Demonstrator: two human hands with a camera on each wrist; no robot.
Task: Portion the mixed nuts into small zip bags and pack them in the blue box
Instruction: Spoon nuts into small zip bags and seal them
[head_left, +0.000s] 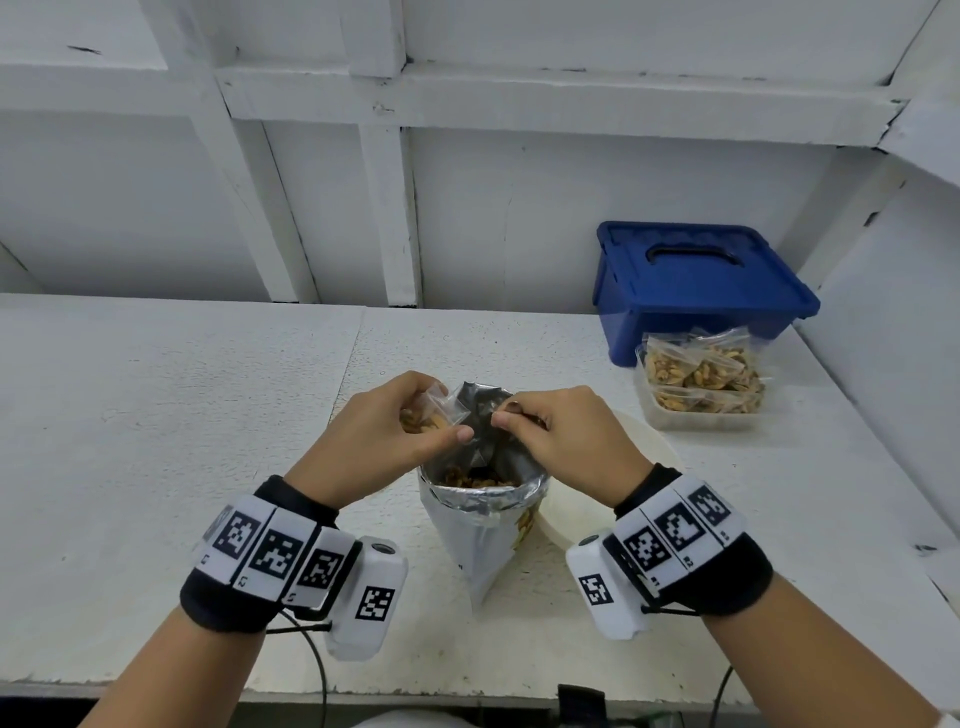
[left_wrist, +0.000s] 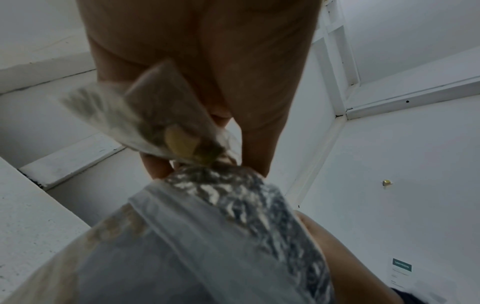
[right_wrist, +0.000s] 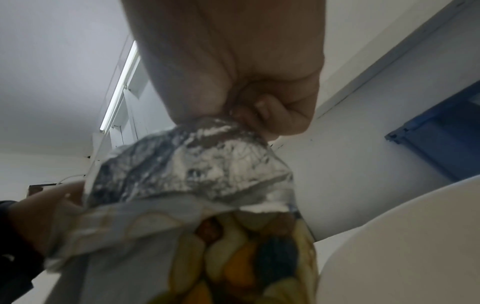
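White-painted bench (head_left: 182, 405) against white panelled wall; contents as follows.

Item: blue box (head_left: 696, 283), lid on, at the far right corner of the bench, against the wall.

Item: clear tub (head_left: 701, 415) just in front of the blue box, touching or nearly so, holding several filled zip bags (head_left: 701, 371) of nuts, none yet boxed.

Item: foil-lined bulk nut bag (head_left: 485, 499), standing open near the middle of the bench towards the front edge, top rolled down, mixed nuts (head_left: 475, 478) visible inside. White round lid or plate (head_left: 587, 514) partly behind it on the right; which it is cannot be told.

Item: small zip bag (head_left: 441, 410), part-filled with nuts, held over the mouth of the bulk bag. Left hand (head_left: 379, 441) pinches it between thumb and curled fingers, nuts bunched under the palm. Right hand (head_left: 561, 436) pinches with thumb and forefinger at the bag's opposite edge; whether it grips the zip strip alone or also the foil cannot be told from the wrist views.

Step in hand, by judgement: closing or finishing one portion, filling largely done for this bag.

Next move calls for: pressing the zip shut along its length while keeping the bag upright over the bulk bag so strays fall back, then setting it with the others; the blue box lid needs removing before packing.
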